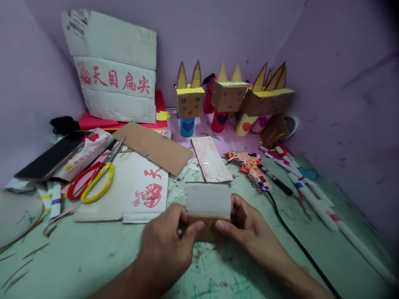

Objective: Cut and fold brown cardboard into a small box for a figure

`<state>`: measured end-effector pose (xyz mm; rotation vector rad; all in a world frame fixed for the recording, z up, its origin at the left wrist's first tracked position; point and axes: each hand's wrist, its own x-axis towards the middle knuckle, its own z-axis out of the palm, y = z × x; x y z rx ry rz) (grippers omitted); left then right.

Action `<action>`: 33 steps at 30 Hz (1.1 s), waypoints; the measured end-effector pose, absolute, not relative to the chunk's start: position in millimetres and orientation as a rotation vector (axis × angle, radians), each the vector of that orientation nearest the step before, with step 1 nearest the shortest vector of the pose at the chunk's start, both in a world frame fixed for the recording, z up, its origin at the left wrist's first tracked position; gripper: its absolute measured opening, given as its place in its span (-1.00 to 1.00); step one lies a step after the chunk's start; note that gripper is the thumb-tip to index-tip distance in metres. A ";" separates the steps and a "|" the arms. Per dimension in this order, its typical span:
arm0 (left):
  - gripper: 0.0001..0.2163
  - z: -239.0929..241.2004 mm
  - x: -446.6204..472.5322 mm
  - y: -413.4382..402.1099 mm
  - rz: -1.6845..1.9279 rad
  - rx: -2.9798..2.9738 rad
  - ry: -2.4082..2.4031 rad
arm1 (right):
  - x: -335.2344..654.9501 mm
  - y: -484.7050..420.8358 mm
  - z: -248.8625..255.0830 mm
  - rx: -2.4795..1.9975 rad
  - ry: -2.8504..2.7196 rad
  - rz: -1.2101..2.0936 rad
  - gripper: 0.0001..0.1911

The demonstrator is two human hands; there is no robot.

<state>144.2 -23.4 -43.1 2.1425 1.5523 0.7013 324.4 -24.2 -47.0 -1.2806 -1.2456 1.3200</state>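
Both my hands grip a small folded cardboard piece [208,201] just above the green table [77,257]. Its white face is turned up and a brown flap shows beneath. My left hand [166,241] pinches the left side, thumb pressed on the brown flap. My right hand [246,226] holds the right side, its thumb meeting the left thumb at the lower edge. The other fingers of both hands curl behind the piece.
Red and yellow scissors [93,176] lie at left on white printed card [137,193]. A brown cardboard sheet [152,147], a patterned glue gun [251,166] with black cord, glue sticks [308,187], several cardboard animal figures [229,97] and a big printed box [114,68] stand behind.
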 end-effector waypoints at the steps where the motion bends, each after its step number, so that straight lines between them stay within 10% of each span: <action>1: -0.84 -41.7 144.8 -21.7 0.736 1.941 1.511 | 321.9 -25.3 -46.5 -1.259 -1.171 1.320 -0.65; 17: -0.44 -49.2 149.4 -34.9 1.001 1.656 1.362 | 269.4 -26.1 -45.5 -1.383 -1.056 1.177 -0.56; 33: -0.57 -39.1 150.6 -8.9 0.580 1.217 0.981 | 298.0 -23.5 -43.5 -1.518 -0.999 0.876 -0.63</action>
